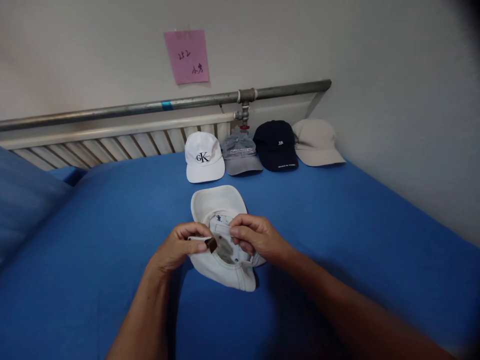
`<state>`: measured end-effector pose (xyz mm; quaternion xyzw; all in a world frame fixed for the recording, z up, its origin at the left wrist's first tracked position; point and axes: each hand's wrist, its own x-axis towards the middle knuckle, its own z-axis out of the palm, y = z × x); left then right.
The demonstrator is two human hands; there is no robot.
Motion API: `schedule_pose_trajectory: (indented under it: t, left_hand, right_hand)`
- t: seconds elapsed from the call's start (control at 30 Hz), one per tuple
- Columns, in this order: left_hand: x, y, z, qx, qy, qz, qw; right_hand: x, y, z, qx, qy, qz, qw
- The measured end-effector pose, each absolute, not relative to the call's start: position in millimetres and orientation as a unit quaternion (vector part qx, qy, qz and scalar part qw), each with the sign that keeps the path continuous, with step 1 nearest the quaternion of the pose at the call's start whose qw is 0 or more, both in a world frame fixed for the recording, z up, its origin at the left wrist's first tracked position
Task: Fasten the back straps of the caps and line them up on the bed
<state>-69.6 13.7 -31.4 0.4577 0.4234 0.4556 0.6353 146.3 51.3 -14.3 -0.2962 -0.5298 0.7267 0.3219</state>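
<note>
A pale, off-white baseball cap [219,202] lies upside down on the blue surface, its brim pointing away and its inside facing up. My left hand [183,245] is closed at the cap's left back edge, pinching the strap end with a brass-coloured buckle [211,244] between thumb and fingers. Above the right part of the cap's opening, my right hand [255,235] is closed in a pinch. The other side of the back strap runs under that hand; its end is hidden by the fingers. Dark lettering shows inside the cap.
Behind stand a white cap [204,157], a grey cap [242,152], a navy cap [275,145] and a beige cap [317,142] in a row on the blue sheet [112,240]. A radiator [150,145], a metal pipe [123,110] and a pink note [187,57] are at the wall.
</note>
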Motion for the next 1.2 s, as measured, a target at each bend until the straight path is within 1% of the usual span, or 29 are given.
schedule_pose_trajectory:
  t: [0.13, 0.4, 0.67, 0.97, 1.2]
  left_hand:
    - [-68.2, 14.3, -30.8, 0.460, 0.421, 0.464, 0.630]
    - [-66.0, 12.8, -30.6, 0.464, 0.414, 0.472, 0.625]
    - [-64.2, 13.7, -32.3, 0.466, 0.435, 0.465, 0.615]
    - [-61.5, 14.3, -32.8, 0.428, 0.445, 0.457, 0.640]
    - [-61.0, 14.0, -34.4, 0.419, 0.437, 0.458, 0.650]
  right_hand:
    - [148.4, 53.8, -19.0, -0.284, -0.506, 0.748, 0.321]
    - [150.2, 56.2, -22.6, -0.256, -0.493, 0.789, 0.263]
    - [150.2, 55.9, -24.6, -0.219, -0.482, 0.817, 0.229]
    - [149.1, 58.2, -27.4, -0.190, -0.492, 0.823, 0.212]
    - [148.6, 57.1, -24.6, -0.203, -0.499, 0.817, 0.206]
